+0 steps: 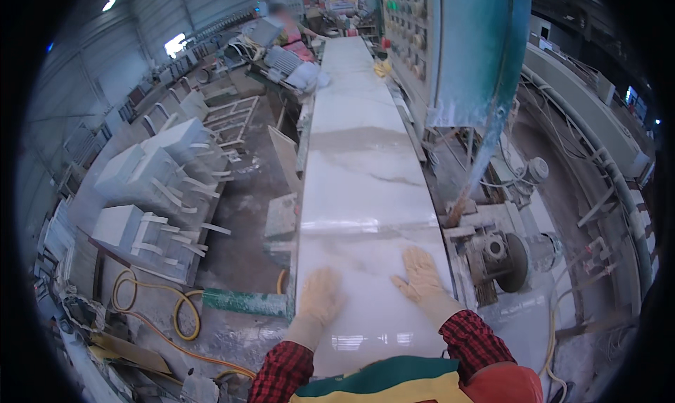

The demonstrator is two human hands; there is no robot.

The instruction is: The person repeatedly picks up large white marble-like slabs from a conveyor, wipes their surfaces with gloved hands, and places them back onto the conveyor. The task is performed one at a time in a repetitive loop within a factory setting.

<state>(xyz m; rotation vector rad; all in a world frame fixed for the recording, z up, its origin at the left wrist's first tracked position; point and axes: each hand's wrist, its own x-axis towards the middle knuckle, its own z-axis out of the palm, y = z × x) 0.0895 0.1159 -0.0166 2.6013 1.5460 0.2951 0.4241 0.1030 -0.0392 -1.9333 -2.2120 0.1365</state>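
Observation:
A long line of white marble slabs (362,171) with grey veins runs away from me down the middle of the view. My left hand (320,297), in a pale work glove, lies flat on the nearest slab close to its left edge. My right hand (420,276), gloved the same way, presses flat on the same slab near its right edge, fingers spread. Neither hand grips anything. Red checked sleeves cover both forearms.
A teal machine housing (464,44) with a grinding wheel and motor (510,259) stands right of the slabs. Stacks of cut stone (155,192) and a yellow hose (158,301) lie on the left floor. Another person (285,23) stands at the far end.

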